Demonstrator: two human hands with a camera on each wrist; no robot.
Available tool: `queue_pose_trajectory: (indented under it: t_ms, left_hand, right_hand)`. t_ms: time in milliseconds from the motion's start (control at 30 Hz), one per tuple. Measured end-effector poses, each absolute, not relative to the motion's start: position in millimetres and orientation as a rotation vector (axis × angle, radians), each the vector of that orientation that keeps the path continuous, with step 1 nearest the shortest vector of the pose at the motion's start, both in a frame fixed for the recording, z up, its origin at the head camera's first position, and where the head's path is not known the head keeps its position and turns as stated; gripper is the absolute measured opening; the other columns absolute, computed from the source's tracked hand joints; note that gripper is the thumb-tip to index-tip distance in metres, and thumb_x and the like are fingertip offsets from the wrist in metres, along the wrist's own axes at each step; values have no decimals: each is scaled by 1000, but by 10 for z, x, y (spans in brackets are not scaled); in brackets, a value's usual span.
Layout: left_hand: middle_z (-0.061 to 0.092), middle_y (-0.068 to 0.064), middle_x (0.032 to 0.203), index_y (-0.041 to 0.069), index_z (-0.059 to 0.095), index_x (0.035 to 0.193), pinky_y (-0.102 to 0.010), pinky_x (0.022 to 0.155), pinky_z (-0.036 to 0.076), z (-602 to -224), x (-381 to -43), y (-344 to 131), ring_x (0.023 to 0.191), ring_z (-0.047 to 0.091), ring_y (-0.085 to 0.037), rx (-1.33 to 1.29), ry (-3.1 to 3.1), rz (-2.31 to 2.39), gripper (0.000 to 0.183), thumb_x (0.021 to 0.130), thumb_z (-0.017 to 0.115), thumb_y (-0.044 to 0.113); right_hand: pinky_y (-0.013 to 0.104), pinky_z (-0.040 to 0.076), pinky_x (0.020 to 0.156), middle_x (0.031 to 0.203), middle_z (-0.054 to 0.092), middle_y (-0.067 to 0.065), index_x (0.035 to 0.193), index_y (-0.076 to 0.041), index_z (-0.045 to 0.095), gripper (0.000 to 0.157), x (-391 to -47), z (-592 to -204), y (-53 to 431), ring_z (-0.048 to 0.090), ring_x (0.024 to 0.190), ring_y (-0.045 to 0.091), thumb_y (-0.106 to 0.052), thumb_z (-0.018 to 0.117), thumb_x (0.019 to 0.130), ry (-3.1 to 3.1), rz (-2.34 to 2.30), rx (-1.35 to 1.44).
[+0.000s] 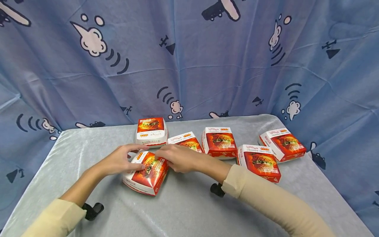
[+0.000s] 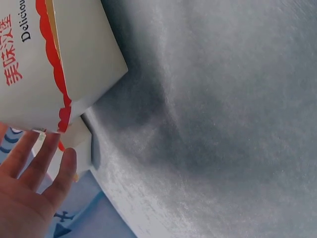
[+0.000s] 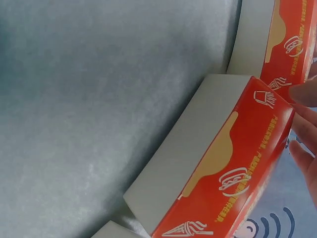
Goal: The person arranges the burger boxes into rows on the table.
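Note:
A red-and-white burger box (image 1: 148, 172) with a burger picture on its lid sits at the table's left front, turned at an angle. My left hand (image 1: 119, 161) holds it from the left, thumb on the lid and index finger at the far side. In the left wrist view, the other fingers (image 2: 59, 173) are spread beside the white box wall (image 2: 29, 84). My right hand (image 1: 180, 158) grips the same box at its far right corner. Part of that corner is hidden by the hand. In the right wrist view, the thumb (image 3: 304, 93) touches the red side.
Close behind stand another burger box (image 1: 152, 131) and a partly covered one (image 1: 189, 141). Further right are three more, a back one (image 1: 220, 143), a front one (image 1: 260, 163) and a far-right one (image 1: 282, 144). A blue patterned curtain (image 1: 189, 65) hangs behind the grey cloth-covered table (image 1: 189, 210).

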State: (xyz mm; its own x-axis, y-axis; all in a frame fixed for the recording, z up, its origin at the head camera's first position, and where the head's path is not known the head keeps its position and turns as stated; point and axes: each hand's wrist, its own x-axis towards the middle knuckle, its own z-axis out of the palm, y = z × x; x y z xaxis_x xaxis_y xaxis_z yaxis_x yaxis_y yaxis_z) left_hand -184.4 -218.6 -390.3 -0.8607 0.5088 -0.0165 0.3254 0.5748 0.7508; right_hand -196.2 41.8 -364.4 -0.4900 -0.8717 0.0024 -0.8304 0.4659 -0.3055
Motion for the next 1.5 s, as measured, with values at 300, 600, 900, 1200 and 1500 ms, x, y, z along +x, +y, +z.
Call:
queue_pose_trajectory:
  t_ms: [300, 600, 900, 1200, 1500]
  left_hand:
    - [62, -8, 132, 10, 62, 134, -41, 86, 51, -3897, -1835, -2201, 116, 54, -30, 682, 2573, 1164, 61, 80, 83, 31]
    - [62, -9, 131, 7, 61, 134, -47, 87, 51, -3862, -1806, -2240, 114, 54, -27, 677, 2640, 1081, 66, 81, 82, 39]
    - [65, -3, 111, 7, 64, 131, -41, 81, 48, -3876, -1809, -2258, 99, 57, -22, 651, 2770, 913, 70, 79, 79, 52]
    - [63, 0, 103, 10, 66, 130, -35, 74, 46, -3891, -1805, -2263, 92, 54, -19, 623, 2822, 848, 71, 79, 77, 58]
    - [64, -11, 123, 9, 62, 134, -42, 83, 51, -3828, -1782, -2291, 103, 62, -25, 654, 2692, 1034, 50, 92, 69, 35]
  right_hand:
    - [31, 49, 99, 128, 62, 3, 132, -12, 61, 39, -1922, -3570, 456, 61, 111, 17, -9, 66, 93, 2628, -421, -1462]
    - [29, 53, 70, 134, 56, 6, 142, -15, 54, 53, -1618, -3522, 427, 58, 76, 12, -33, 67, 94, 2745, -345, -1324]
    - [37, 56, 81, 139, 51, 5, 143, -18, 51, 65, -1525, -3596, 379, 63, 90, 17, -46, 72, 89, 2696, -411, -1193]
    - [26, 54, 78, 127, 57, 1, 130, -16, 62, 45, -1597, -3634, 381, 58, 86, 10, -32, 75, 90, 2687, -425, -1281]
    - [27, 53, 86, 129, 60, 4, 129, -14, 65, 38, -1736, -3652, 390, 59, 98, 11, -20, 72, 92, 2682, -396, -1261]
